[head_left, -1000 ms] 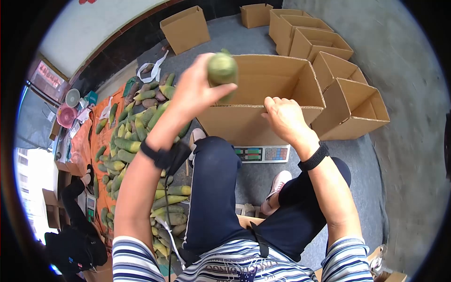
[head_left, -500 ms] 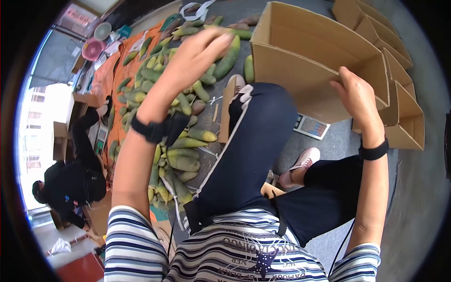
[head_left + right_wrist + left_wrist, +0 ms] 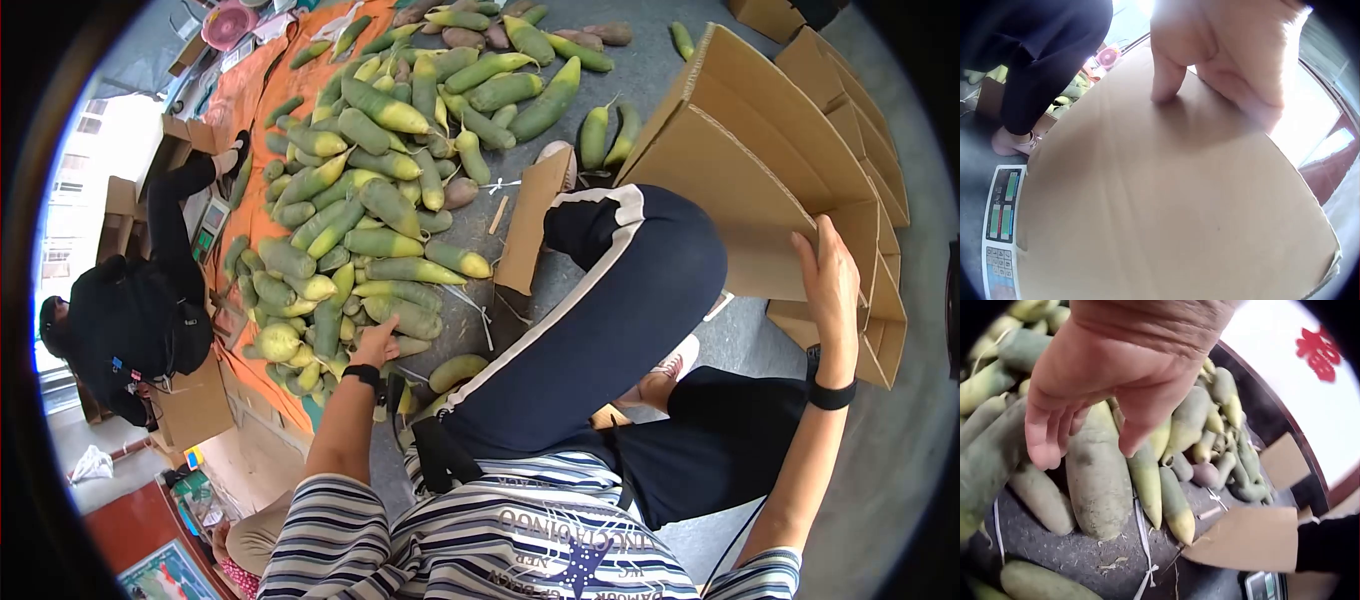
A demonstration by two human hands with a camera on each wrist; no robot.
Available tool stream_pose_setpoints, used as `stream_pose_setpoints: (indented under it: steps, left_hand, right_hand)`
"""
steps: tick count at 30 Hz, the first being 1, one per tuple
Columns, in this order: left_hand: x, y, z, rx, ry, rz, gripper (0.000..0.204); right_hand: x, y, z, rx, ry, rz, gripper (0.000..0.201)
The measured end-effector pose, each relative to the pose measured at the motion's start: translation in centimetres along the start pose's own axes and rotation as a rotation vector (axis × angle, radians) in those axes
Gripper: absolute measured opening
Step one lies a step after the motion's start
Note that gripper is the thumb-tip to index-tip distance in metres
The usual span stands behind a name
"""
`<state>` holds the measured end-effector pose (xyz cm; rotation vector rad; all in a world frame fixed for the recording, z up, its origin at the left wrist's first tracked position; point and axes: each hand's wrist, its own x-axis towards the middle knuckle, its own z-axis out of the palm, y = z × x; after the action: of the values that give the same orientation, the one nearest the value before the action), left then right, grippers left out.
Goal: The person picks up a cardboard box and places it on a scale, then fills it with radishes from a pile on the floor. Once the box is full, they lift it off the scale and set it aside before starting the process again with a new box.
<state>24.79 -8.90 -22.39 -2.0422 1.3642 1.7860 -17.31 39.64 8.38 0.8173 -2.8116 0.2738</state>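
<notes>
My left hand [image 3: 376,345] is over the near edge of a heap of green radishes [image 3: 385,217]. In the left wrist view its thumb and fingers are spread above a large green radish [image 3: 1099,478], with nothing held. My right hand [image 3: 830,285] holds the near rim of a tall cardboard box [image 3: 755,215]. In the right wrist view the thumb rests on the box's outer face, while the fingers pass over the top edge and their tips are hidden. The box's contents are out of sight.
A digital scale [image 3: 1002,219] shows at the box's base. More open cardboard boxes [image 3: 850,130] stand behind it. A cardboard flap [image 3: 535,220] is beside my knee. Another person in black [image 3: 135,325] sits at the left, near an orange sheet [image 3: 265,95] under the radishes.
My left hand held a green radish over the box, then came away without it and swung left and down to the heap. The head view turned left; my right hand stayed at the box rim.
</notes>
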Motion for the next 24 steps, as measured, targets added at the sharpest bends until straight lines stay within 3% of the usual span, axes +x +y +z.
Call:
stream_pose_setpoints:
  steps: [1, 4, 6, 8, 15, 17, 18, 20, 24]
  left_hand:
    - [1.0, 0.0, 0.2, 0.013, 0.010, -0.042, 0.059]
    - [3.0, -0.3, 1.8, 0.010, 0.077, -0.118, 0.072]
    - [3.8, -0.6, 2.1, 0.031, 0.035, -0.140, 0.075]
    - [2.6, 0.1, 3.2, 0.040, 0.057, -0.159, 0.084]
    - [2.2, -0.2, 3.8, 0.020, -0.031, -0.062, 0.076]
    - [1.5, 0.4, 4.8, -0.035, 0.168, -0.137, 0.070]
    - [1.7, 0.2, 5.0, -0.023, 0.160, -0.125, 0.070]
    - [2.5, -0.8, 5.1, -0.024, 0.044, 0.018, 0.065]
    - [-4.8, 3.4, 8.0, -0.198, -0.065, 0.270, 0.049]
  right_hand:
    - [-0.1, 0.0, 0.1, -0.023, 0.006, 0.010, 0.020]
    - [-0.2, -0.6, 0.1, -0.048, 0.037, 0.026, 0.020]
    - [-0.2, -1.0, -0.1, -0.078, 0.030, 0.040, 0.023]
    - [-0.1, -0.5, 0.1, -0.067, 0.020, 0.057, 0.024]
    - [0.2, -0.7, 0.1, -0.101, 0.044, 0.043, 0.024]
    - [0.3, -1.3, -0.3, -0.067, -0.017, 0.091, 0.023]
    - [0.2, -1.0, -0.2, -0.070, -0.009, 0.108, 0.023]
    - [0.1, -0.4, 0.2, -0.045, 0.052, 0.009, 0.022]
    - [0.1, -0.2, 0.1, -0.119, 0.045, 0.002, 0.024]
